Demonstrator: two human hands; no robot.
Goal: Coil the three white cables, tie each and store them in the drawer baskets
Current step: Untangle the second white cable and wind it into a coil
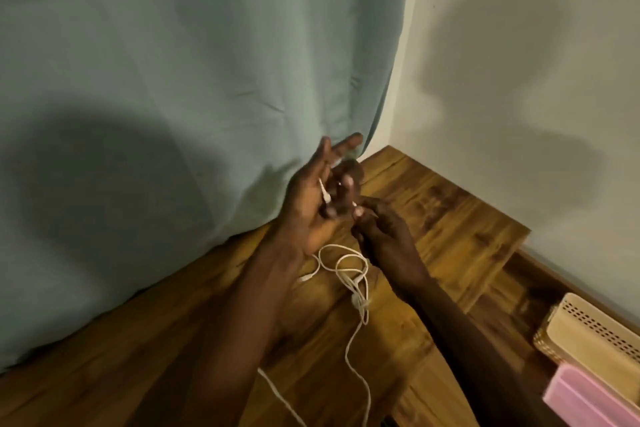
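Wood table (450, 218) glossy; curtain (173, 80) matt cloth; cable (356, 288) smooth.

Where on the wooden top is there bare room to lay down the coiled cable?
Bare wood shows on the wooden top right of the right hand, up to the wall, and at the lower left along the green curtain. The middle is crowded: the white cable loops under the left hand. The baskets sit at the lower right.
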